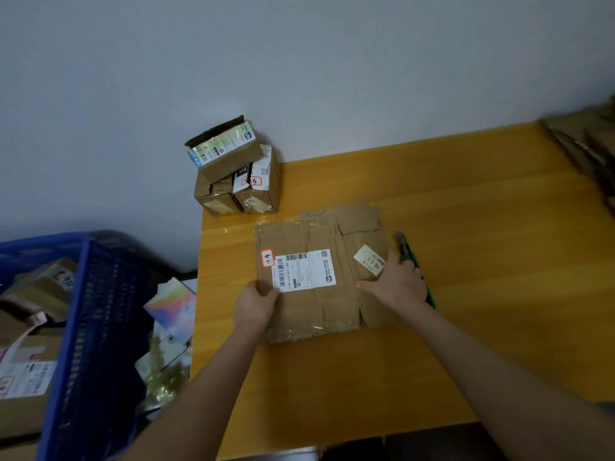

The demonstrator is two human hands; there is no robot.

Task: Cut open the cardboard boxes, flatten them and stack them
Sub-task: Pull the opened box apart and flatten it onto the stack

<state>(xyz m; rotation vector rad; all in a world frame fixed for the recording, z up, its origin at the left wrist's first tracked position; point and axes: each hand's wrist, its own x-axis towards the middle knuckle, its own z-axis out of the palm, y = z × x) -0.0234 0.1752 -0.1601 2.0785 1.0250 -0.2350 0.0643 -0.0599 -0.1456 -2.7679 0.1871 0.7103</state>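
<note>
A flattened brown cardboard box point(319, 294) with a white shipping label lies on the wooden table point(466, 227). My left hand point(254, 306) grips the box's near left edge, thumb on top. My right hand point(397, 281) presses on the box's right part, thumb spread to the left. Its outer fingers lie over a green utility knife point(407, 252); the blade end sticks out past the fingertips and the tail shows by the wrist. Several uncut small boxes point(238, 184) stand at the table's far left corner against the wall.
A blue plastic crate point(96, 327) with more boxes stands on the floor to the left. Loose packaging point(169, 327) lies between the crate and the table. A stack of flattened cardboard point(589, 144) sits at the table's far right edge.
</note>
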